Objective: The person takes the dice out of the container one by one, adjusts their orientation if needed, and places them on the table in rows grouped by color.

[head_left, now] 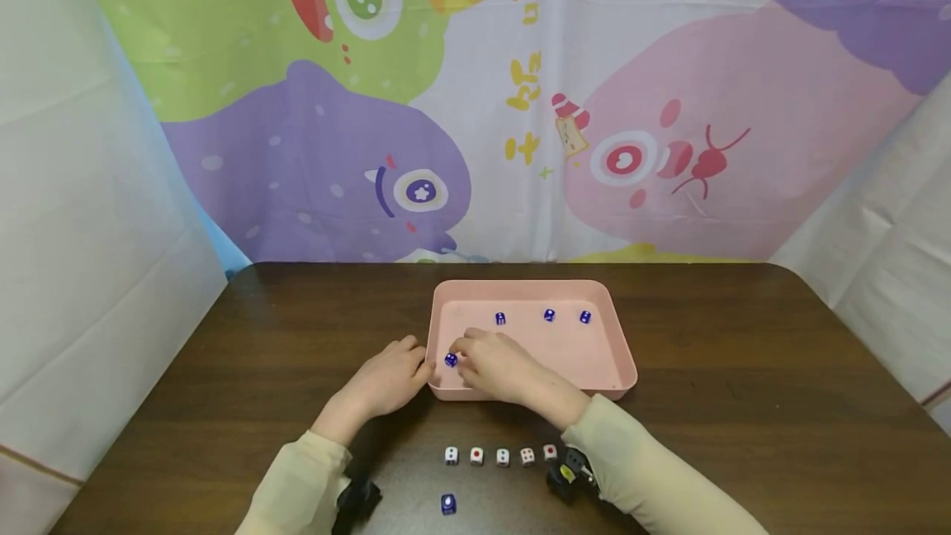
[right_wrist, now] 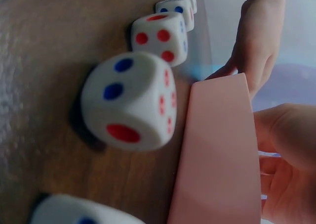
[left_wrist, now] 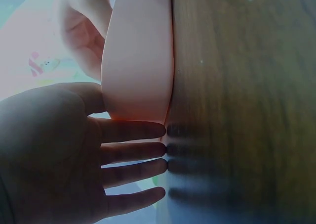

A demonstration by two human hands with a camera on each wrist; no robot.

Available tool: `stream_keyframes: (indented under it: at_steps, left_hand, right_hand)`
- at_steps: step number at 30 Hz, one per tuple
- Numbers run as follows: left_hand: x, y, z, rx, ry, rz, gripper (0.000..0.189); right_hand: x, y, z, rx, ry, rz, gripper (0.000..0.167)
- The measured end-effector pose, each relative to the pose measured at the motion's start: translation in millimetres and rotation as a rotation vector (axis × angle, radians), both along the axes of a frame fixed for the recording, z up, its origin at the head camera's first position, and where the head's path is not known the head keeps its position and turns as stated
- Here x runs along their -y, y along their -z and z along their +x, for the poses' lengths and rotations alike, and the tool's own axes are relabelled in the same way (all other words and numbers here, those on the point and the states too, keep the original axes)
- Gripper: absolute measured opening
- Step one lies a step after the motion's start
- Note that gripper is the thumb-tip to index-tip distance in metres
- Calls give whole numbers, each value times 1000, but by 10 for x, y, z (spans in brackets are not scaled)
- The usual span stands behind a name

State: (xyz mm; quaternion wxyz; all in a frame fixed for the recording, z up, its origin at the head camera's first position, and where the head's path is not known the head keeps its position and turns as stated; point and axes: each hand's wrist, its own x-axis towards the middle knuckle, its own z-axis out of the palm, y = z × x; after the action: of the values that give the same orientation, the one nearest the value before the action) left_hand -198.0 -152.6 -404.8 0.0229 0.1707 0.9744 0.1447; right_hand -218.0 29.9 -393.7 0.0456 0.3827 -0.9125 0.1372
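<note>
My left hand (head_left: 392, 376) is at the near left corner of a pink tray (head_left: 535, 393). In the left wrist view its fingers (left_wrist: 133, 131) are straight, with the thumb and index against the tray wall. My right hand (head_left: 496, 363) reaches over the near rim into the tray, fingers bent. Its index finger and thumb pinch a blue die (head_left: 451, 360) by the left wall. The tray wall hides part of this hand in the right wrist view. Along the far side of the tray lie three more blue dice (head_left: 549, 315), spaced apart.
In front of the tray, several white dice (head_left: 503, 457) form a row on the dark wooden table (head_left: 743, 436). Nearer to me lies a single blue die (head_left: 448, 504). A cartoon-printed curtain (head_left: 505, 213) hangs behind the table, and pale cloth (head_left: 89, 213) covers the sides.
</note>
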Motion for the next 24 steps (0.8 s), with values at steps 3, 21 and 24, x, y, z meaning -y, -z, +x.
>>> stream_keyframes:
  at_steps: [3,21,24]
  left_hand:
    - [-1,-7,4,-3,3,6,24]
    - [4,16,-11,-5,-2,-2,24]
    - [4,12,-6,-7,0,-2,24]
  right_hand:
    - [19,6,-12,-3,-15,17,23]
    - [64,76,-74,-34,-35,43,7]
    - [61,76,-77,-30,-22,44,4]
